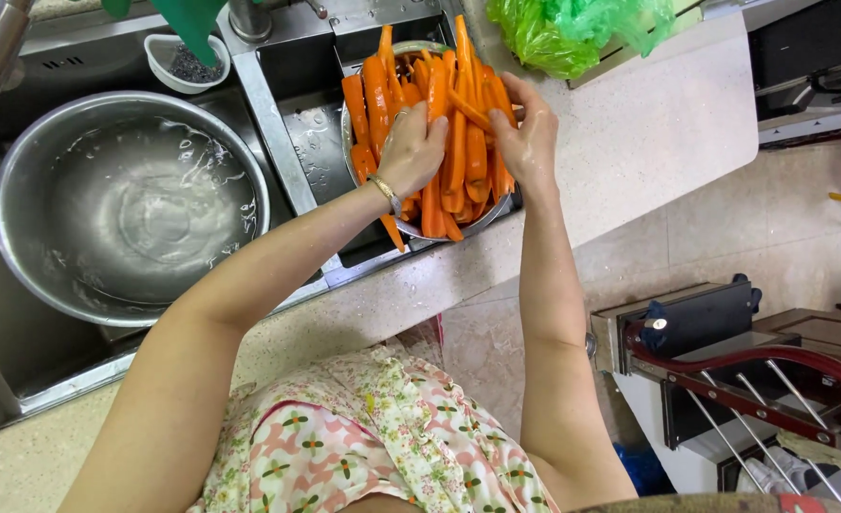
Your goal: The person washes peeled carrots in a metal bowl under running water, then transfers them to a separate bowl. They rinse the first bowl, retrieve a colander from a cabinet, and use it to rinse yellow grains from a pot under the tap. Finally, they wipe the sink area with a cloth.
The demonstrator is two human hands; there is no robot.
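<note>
A heap of peeled orange carrots (pixel 458 152) fills a metal colander (pixel 485 220) resting over the right sink basin. My left hand (pixel 411 147), with a bracelet at the wrist, lies on the left side of the heap, fingers curled over the carrots. On the right side my right hand (pixel 527 133) presses against the pile, pinching one carrot (pixel 470 109) between thumb and fingers. Both hands are closed around the carrots.
A large steel bowl (pixel 21 171) holding water sits in the left sink basin. A small white cup (pixel 185 65) stands behind it. A green plastic bag (pixel 573 28) lies on the speckled counter (pixel 649 123). A metal rack (pixel 744 380) stands on the floor at right.
</note>
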